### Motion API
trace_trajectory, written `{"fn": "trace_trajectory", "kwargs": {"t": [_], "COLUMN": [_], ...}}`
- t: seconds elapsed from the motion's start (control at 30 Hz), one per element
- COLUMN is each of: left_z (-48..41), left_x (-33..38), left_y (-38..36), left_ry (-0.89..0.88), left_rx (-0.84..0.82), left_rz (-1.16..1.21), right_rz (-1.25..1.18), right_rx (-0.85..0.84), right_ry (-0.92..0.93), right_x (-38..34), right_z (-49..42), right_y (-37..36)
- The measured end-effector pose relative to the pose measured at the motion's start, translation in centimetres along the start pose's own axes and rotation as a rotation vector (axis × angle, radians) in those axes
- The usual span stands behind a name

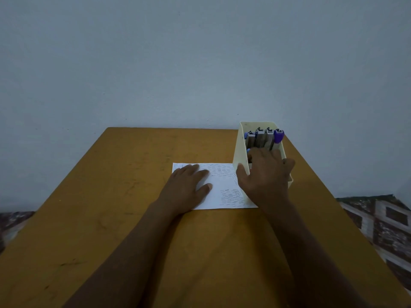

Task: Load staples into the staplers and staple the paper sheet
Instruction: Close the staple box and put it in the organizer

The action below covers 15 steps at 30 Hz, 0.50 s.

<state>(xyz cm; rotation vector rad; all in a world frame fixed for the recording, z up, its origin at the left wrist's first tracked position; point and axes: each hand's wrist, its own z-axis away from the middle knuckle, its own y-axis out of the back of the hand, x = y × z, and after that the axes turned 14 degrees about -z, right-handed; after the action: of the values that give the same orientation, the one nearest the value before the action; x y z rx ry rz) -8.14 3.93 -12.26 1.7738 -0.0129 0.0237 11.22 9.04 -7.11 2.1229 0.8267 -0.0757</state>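
A white paper sheet lies on the brown table, covered with rows of staples. My left hand rests flat on its left part, fingers straight. A cream plastic bin stands at the sheet's right edge and holds several staplers upright, one with a purple end. My right hand reaches into the bin over its near rim, thumb outside the left wall, fingertips down among the staplers. What the fingers hold is hidden.
The brown table reaches a pale blue wall at the back. Patterned fabric shows beyond the table's right edge and a bit at the left edge. The bin stands near the table's far right corner.
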Motion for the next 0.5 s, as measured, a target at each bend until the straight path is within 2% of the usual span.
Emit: {"fn": "trace_trajectory", "kwargs": {"t": [0.1, 0.17, 0.27, 0.4, 0.5], "left_z": [0.5, 0.7, 1.3, 2.7, 3.5], "left_x": [-0.1, -0.2, -0.8, -1.5, -1.7], "left_y": [0.3, 0.6, 1.0, 1.6, 1.8], "left_ry": [0.063, 0.150, 0.297, 0.411, 0.456], "left_rx": [0.154, 0.261, 0.363, 0.401, 0.366], "left_rz": [0.128, 0.222, 0.325, 0.429, 0.447], "right_rz": [-0.106, -0.277, -0.456, -0.342, -0.306], "right_rx": [0.112, 0.131, -0.132, -0.382, -0.465], "right_ry": [0.009, 0.068, 0.003, -0.014, -0.048], "right_x": [-1.6, -2.9, -4.6, -5.1, -5.3], "right_z": [0.0, 0.4, 1.2, 2.7, 3.8], "right_y": [0.6, 0.9, 0.3, -2.0, -3.4]}}
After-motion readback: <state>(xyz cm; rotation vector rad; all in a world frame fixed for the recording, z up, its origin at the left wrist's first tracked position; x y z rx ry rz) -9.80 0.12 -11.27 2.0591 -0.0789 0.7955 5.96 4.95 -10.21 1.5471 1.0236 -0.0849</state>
